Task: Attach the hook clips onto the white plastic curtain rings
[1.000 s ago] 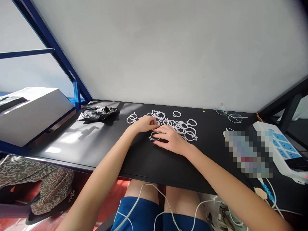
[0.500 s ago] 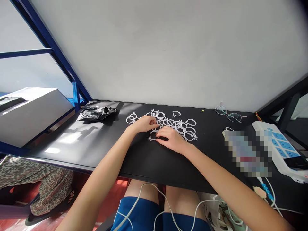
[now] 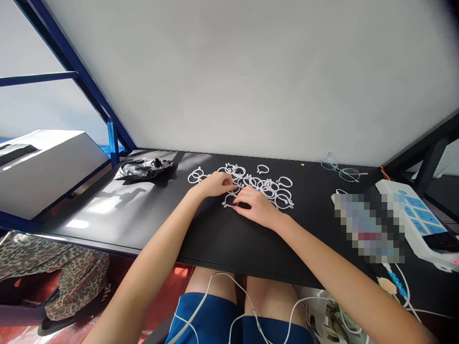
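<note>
White plastic curtain rings with small knobbed ends lie in a loose pile (image 3: 269,187) on the black table (image 3: 229,243). My left hand (image 3: 218,183) rests at the pile's left side with its fingers curled in; what they hold, if anything, is hidden. Just to the right and nearer to me, my right hand (image 3: 255,205) pinches the edge of one curtain ring (image 3: 227,201) between thumb and forefinger. That ring lies at the near left of the pile, flat or nearly so. Behind the pile sits a single loose ring (image 3: 263,169).
A crumpled black plastic bag (image 3: 145,169) lies to the left. At the right are eyeglasses (image 3: 348,175), a blurred-out phone-like object (image 3: 369,229) on a cable and a white power strip (image 3: 418,220). Beyond the table's left edge another person's patterned trouser leg (image 3: 77,267) shows.
Hardly anything differs. The fingers of my right hand have shifted very slightly at the ring; my left hand stays where it was.
</note>
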The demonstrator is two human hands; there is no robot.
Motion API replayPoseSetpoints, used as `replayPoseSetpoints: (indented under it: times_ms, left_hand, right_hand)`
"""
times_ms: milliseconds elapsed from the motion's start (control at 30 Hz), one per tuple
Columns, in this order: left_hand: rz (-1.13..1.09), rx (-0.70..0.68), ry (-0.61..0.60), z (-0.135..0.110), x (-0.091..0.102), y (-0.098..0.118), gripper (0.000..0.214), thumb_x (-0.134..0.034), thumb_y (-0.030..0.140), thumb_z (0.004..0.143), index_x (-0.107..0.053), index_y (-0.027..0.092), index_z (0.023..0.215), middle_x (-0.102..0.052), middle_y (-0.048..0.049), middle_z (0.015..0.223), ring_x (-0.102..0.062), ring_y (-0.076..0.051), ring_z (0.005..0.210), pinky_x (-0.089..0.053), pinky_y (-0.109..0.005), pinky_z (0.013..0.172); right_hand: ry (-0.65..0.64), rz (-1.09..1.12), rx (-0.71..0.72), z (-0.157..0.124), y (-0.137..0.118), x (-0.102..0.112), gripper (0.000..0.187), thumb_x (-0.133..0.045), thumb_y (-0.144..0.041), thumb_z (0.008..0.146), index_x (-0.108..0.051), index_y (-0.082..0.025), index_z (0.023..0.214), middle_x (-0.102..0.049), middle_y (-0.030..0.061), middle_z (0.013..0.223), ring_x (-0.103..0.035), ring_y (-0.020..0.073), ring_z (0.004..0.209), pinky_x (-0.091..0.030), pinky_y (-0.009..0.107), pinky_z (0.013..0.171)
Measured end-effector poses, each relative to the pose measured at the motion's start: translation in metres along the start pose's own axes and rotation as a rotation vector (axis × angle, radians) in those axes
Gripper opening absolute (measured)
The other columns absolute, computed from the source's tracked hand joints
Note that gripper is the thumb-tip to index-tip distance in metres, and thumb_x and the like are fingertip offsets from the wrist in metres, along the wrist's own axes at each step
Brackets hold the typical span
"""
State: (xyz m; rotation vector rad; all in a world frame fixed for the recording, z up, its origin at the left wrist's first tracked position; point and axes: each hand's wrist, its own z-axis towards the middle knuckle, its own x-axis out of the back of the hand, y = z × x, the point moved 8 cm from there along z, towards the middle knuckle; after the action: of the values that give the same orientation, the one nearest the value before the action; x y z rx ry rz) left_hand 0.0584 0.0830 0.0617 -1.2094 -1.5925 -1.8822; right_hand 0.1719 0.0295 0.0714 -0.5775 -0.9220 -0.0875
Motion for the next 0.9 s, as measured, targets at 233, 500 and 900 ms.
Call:
replayPoseSetpoints:
  times_ms: [233, 500, 900]
  left_hand:
    - [0.042, 0.004, 0.011, 0.001, -0.002, -0.0018, 0.026, -0.055, 0.042, 0.082, -0.055, 0.019, 0.069, -0.056, 0.0011, 0.061, -0.045, -0.012, 0.055, -0.033, -0.024, 0.052]
    - [0.137, 0.012, 0.037, -0.0001, -0.0019, 0.0013, 0.027, -0.051, 0.041, 0.084, -0.055, 0.019, 0.069, -0.059, -0.0006, 0.064, -0.048, -0.013, 0.055, -0.033, -0.025, 0.053]
    - [0.184, 0.015, 0.041, 0.0002, -0.0054, 0.0037, 0.028, -0.049, 0.042, 0.086, -0.052, 0.02, 0.07, -0.062, -0.0019, 0.068, -0.052, -0.015, 0.058, -0.033, -0.025, 0.055]
  right_hand:
    - [-0.044, -0.006, -0.019, 0.0001, 0.0011, -0.0023, 0.005, -0.067, -0.019, 0.083, -0.067, -0.02, 0.077, -0.062, 0.003, 0.078, -0.054, 0.0184, 0.081, -0.048, 0.035, 0.08]
    - [-0.06, -0.018, -0.027, 0.0006, 0.0005, -0.0036, 0.01, -0.063, -0.018, 0.085, -0.063, -0.021, 0.076, -0.061, 0.0026, 0.079, -0.053, 0.0185, 0.083, -0.047, 0.035, 0.082]
    - [-0.057, -0.022, -0.033, 0.0009, -0.0004, -0.003, 0.013, -0.061, -0.019, 0.086, -0.059, -0.021, 0.073, -0.061, 0.0022, 0.078, -0.053, 0.0184, 0.081, -0.046, 0.035, 0.082]
